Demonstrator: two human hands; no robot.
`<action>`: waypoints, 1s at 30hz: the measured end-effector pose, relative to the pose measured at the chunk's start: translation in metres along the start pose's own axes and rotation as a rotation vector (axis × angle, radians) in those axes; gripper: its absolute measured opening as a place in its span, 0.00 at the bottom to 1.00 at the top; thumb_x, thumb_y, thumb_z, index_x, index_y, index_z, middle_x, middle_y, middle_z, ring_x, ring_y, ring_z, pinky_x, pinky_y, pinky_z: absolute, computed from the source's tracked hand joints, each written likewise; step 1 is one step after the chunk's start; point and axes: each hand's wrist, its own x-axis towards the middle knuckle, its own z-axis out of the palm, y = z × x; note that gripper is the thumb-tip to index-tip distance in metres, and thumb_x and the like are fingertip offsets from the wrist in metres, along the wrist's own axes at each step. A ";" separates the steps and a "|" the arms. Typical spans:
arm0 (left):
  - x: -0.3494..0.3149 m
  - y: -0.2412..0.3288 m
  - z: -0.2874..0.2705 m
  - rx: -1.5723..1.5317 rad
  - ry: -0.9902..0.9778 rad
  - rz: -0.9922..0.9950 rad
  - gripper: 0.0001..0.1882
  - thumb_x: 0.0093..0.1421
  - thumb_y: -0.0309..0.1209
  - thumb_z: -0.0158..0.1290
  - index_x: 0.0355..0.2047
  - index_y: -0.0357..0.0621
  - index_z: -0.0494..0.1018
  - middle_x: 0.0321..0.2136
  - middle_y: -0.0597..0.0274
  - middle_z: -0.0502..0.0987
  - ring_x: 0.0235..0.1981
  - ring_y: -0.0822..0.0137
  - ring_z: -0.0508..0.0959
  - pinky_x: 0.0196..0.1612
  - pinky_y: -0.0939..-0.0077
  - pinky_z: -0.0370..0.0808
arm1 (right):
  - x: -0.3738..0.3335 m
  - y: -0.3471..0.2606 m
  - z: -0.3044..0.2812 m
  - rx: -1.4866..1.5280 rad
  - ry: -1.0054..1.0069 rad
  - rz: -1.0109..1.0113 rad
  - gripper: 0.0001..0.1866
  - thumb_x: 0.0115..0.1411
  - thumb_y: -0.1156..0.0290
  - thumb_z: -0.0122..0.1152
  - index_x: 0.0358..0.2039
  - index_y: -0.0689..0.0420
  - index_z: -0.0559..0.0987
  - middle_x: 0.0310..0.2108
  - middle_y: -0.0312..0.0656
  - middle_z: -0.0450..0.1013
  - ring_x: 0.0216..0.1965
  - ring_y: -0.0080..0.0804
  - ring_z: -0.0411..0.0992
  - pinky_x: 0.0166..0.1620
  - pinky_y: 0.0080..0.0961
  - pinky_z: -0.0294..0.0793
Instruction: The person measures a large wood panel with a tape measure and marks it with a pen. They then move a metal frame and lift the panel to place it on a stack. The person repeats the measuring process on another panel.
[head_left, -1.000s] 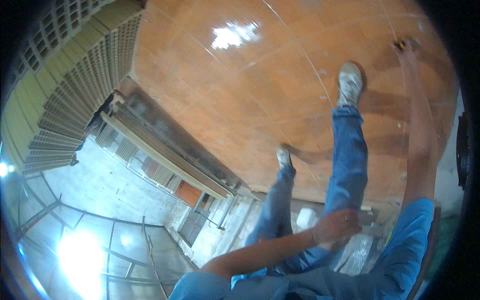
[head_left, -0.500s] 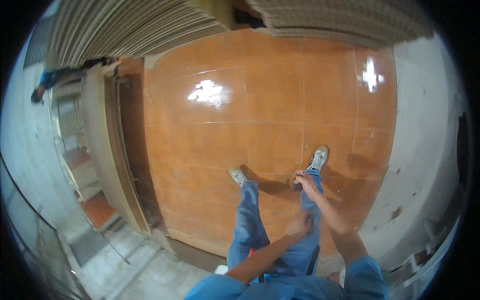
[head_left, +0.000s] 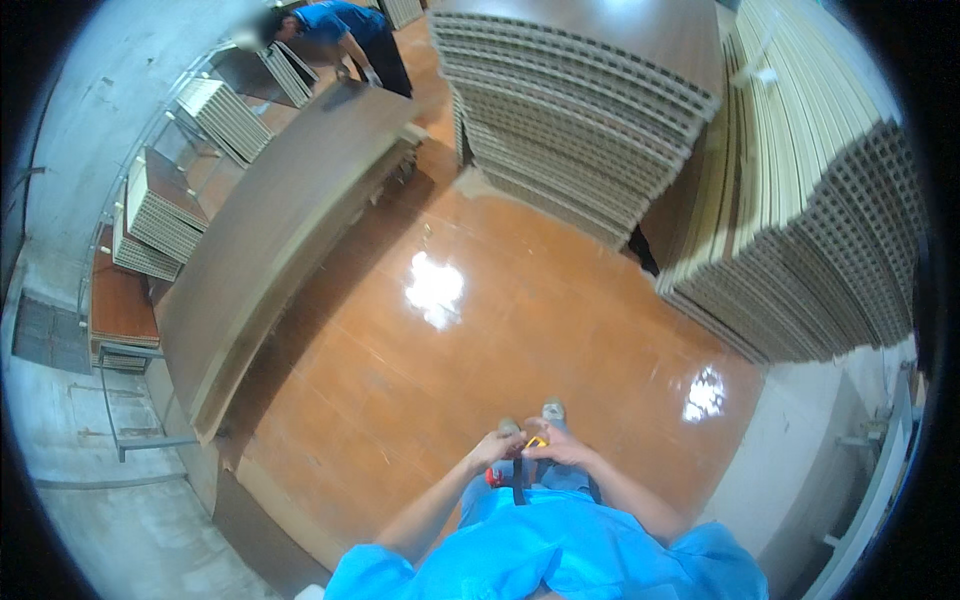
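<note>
a long, smooth brown wooden board (head_left: 285,215) lies at left. at lower centre, the left hand (head_left: 494,449) has bent fingers beside a small angular yellow object (head_left: 537,442); whether they grip, i cannot tell. the right hand (head_left: 566,450) is closed on that object; a firm hold close in should steady it.

The right hand (head_left: 566,450) has brought a yellow tool (head_left: 537,443) up from near the floor's (head_left: 520,320) right edge; the left hand (head_left: 494,450) has joined it.
</note>
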 end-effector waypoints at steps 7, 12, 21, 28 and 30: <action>0.006 0.096 -0.136 -0.096 0.050 0.158 0.17 0.69 0.41 0.55 0.47 0.41 0.78 0.37 0.65 0.79 0.38 0.73 0.78 0.47 0.75 0.77 | 0.175 -0.100 0.020 -0.483 -0.164 0.153 0.62 0.48 0.43 0.76 0.70 0.70 0.53 0.56 0.63 0.71 0.58 0.50 0.71 0.61 0.36 0.70; 0.032 0.199 -0.237 -0.135 0.118 0.088 0.19 0.67 0.45 0.57 0.47 0.42 0.77 0.35 0.67 0.77 0.37 0.73 0.77 0.45 0.75 0.76 | 0.327 -0.164 0.000 -0.621 -0.250 0.169 0.67 0.46 0.40 0.77 0.70 0.72 0.49 0.58 0.69 0.68 0.59 0.54 0.70 0.60 0.38 0.71; 0.061 0.412 -0.411 -0.436 0.121 0.280 0.21 0.68 0.43 0.56 0.52 0.41 0.73 0.38 0.63 0.79 0.38 0.70 0.77 0.45 0.71 0.75 | 0.564 -0.393 -0.013 -0.667 -0.535 0.066 0.70 0.44 0.51 0.81 0.73 0.66 0.43 0.66 0.65 0.61 0.66 0.51 0.63 0.66 0.36 0.65; 0.110 0.517 -0.545 -0.682 0.131 0.309 0.08 0.61 0.34 0.63 0.33 0.49 0.74 0.32 0.69 0.79 0.35 0.71 0.78 0.41 0.73 0.75 | 0.749 -0.472 -0.055 -0.874 -0.727 0.242 0.48 0.48 0.55 0.77 0.68 0.52 0.65 0.59 0.52 0.72 0.59 0.47 0.71 0.58 0.38 0.71; 0.131 0.532 -0.618 -0.651 0.203 0.321 0.07 0.61 0.33 0.63 0.33 0.48 0.75 0.30 0.69 0.78 0.34 0.71 0.77 0.41 0.75 0.75 | 0.791 -0.484 -0.074 -0.885 -0.593 0.307 0.40 0.51 0.53 0.73 0.63 0.50 0.72 0.51 0.47 0.77 0.52 0.42 0.75 0.51 0.37 0.75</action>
